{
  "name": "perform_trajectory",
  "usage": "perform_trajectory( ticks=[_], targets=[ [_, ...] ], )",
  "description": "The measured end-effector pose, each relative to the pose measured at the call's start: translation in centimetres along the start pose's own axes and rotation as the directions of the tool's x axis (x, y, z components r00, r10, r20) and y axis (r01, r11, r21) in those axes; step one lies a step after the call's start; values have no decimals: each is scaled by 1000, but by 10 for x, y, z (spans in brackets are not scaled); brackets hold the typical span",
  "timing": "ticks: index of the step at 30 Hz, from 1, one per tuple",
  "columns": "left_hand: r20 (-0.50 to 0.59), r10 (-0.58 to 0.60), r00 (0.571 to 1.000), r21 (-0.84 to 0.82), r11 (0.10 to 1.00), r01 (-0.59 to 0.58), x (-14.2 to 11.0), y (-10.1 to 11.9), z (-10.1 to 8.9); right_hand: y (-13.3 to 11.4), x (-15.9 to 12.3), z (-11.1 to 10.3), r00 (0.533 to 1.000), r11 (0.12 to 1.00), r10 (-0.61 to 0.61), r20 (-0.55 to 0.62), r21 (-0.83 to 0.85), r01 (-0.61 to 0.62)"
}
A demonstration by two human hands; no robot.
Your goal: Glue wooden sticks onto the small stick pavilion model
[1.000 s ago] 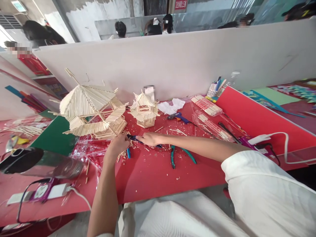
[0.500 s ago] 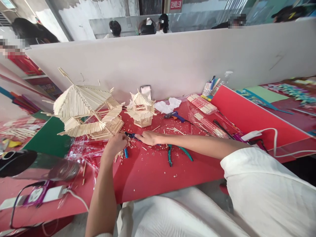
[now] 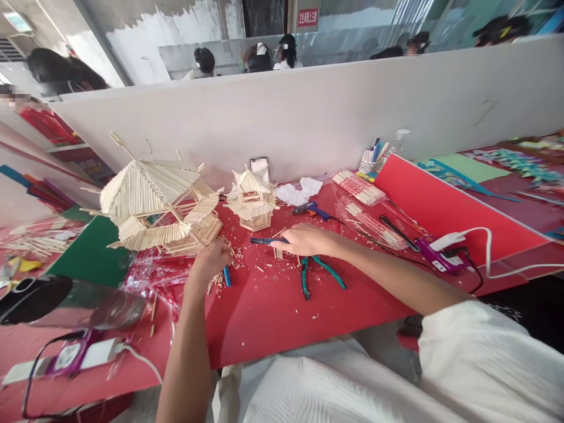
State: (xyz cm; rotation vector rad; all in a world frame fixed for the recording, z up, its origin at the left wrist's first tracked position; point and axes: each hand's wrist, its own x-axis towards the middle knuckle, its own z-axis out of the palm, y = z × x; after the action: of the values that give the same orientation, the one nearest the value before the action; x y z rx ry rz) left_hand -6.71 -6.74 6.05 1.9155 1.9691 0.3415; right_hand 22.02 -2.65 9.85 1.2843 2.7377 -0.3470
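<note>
My left hand (image 3: 212, 256) is closed at the near lower edge of a large pavilion model (image 3: 152, 194) built from thin wooden sticks. What its fingers pinch, if anything, is hidden. My right hand (image 3: 306, 239) grips a slim dark-blue tool (image 3: 262, 241), its tip pointing left; its exact kind is unclear. Beneath that hand some short sticks (image 3: 278, 252) show on the red table. A smaller two-tiered stick pavilion (image 3: 252, 200) stands behind, between my hands. Green-handled pliers (image 3: 325, 271) lie just in front of my right hand. A small blue object (image 3: 227, 276) rests beside my left hand.
A blue glue gun (image 3: 315, 208) lies behind my right hand, near packs of sticks (image 3: 359, 187). A red board (image 3: 453, 205) leans at right; a power strip (image 3: 440, 255) is beside it. At left lie a bottle (image 3: 88, 302) and plastic wrapping (image 3: 152, 273). A white partition (image 3: 308, 111) closes the back.
My right hand has moved right with the dark-blue tool, away from my left hand, uncovering the table between them. My left hand stays by the large pavilion. The view has shifted slightly.
</note>
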Motion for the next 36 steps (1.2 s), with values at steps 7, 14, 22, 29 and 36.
perform_trajectory(
  ticks=[7, 14, 22, 29, 36],
  targets=[
    [0, 73, 997, 1, 997, -73, 8, 45, 31, 71, -53, 23, 886, 922, 351, -303, -52, -383],
    [49, 87, 995, -63, 995, -84, 33, 70, 67, 106, -37, 63, 834, 877, 382, -397, -129, -463],
    [-7, 282, 959, -117, 953, -281, 34, 54, 67, 111, -33, 77, 839, 886, 350, -416, -144, -441],
    [66, 461, 885, -140, 883, -449, 35, 44, 68, 109, -35, 70, 860, 914, 311, -406, -121, -388],
    [24, 566, 824, -139, 818, -558, 40, 46, 77, 65, -21, 44, 948, 999, 21, -318, 33, -11]
  ],
)
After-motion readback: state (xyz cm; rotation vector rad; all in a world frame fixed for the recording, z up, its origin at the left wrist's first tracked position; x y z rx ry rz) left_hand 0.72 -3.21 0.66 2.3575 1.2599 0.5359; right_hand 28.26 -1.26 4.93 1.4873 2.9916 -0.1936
